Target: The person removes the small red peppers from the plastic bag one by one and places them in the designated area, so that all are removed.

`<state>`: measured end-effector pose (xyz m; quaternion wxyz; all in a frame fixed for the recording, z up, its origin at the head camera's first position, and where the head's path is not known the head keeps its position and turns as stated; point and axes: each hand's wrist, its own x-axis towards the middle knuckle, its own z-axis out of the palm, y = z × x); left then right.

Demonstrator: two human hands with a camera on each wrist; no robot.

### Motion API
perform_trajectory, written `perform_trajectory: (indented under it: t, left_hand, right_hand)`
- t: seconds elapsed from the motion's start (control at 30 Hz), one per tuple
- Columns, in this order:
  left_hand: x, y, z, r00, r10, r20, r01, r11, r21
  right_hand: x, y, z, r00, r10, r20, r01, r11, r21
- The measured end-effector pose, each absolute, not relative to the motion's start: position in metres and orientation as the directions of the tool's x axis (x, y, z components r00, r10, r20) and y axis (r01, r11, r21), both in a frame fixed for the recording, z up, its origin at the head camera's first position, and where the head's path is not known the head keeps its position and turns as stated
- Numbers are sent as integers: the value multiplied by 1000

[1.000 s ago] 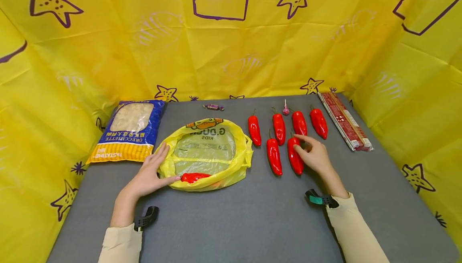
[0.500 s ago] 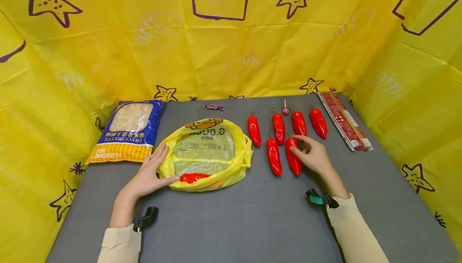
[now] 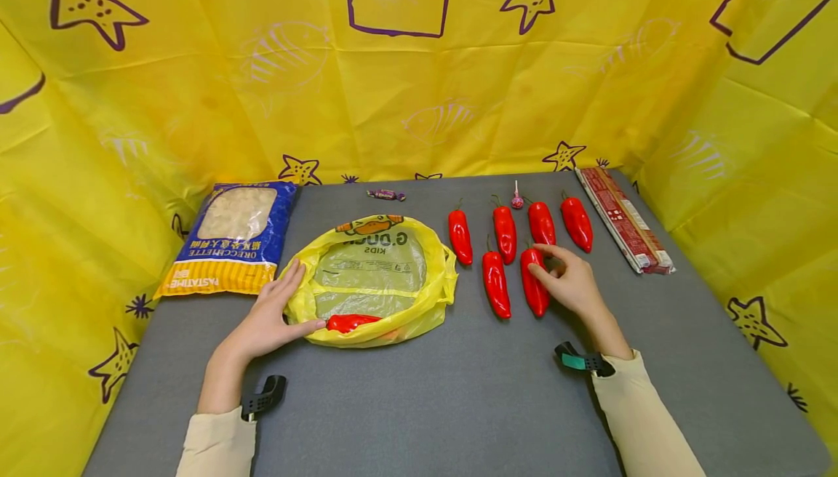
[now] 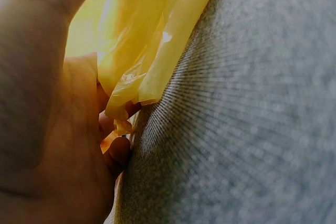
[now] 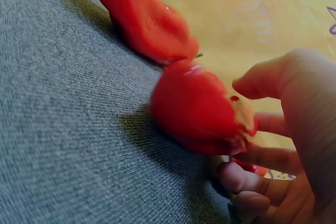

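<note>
My left hand (image 3: 288,306) lies flat on the left rim of an open yellow plastic bag (image 3: 432,306), thumb beside a red pepper (image 3: 353,322) inside it. In the left wrist view the bag's plastic (image 4: 152,40) bunches against my left hand (image 4: 63,129). My right hand (image 3: 556,277) curls thumb and fingers round another red pepper (image 3: 533,288) lying on the grey table (image 3: 425,404). The right wrist view shows this pepper (image 5: 194,108) between my thumb and fingers (image 5: 241,174). A second pepper (image 3: 496,284) lies just to its left.
Several more red peppers (image 3: 505,233) lie in a row behind. A pasta bag (image 3: 229,237) is at the back left, with a wrapped candy (image 3: 385,195), a lollipop (image 3: 517,201) and a long red packet (image 3: 625,219) along the back. Yellow sheeting walls the table.
The pepper under my right hand shifted slightly left and back as my fingers worked on it. My left hand has stayed on the bag rim.
</note>
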<state>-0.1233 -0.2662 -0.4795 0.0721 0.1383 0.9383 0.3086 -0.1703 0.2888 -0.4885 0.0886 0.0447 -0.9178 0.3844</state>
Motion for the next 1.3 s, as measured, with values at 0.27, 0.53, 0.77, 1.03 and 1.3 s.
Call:
perform_trajectory:
  t: [0.27, 0.53, 0.77, 1.03, 1.3]
  left_hand:
    - [-122, -267, -481, -952, 300, -53, 210, 773, 598]
    - [-122, -267, -479, -953, 298, -61, 202, 771, 604]
    - [-123, -266, -476, -953, 294, -74, 191, 772, 606]
    - [-123, -265, -476, -952, 298, -74, 194, 771, 606]
    - [-123, -265, -477, -953, 293, -83, 183, 769, 612]
  right_hand:
    - [-172, 290, -490, -973, -13, 230, -173, 702, -690]
    - [-173, 291, -487, -962, -13, 272, -207, 687, -697]
    - [-176, 286, -472, -948, -11, 318, -242, 675, -697]
    - [-194, 259, -446, -951, -106, 290, -294, 598, -746]
    - [-221, 202, -413, -924, -269, 270, -378, 558, -739]
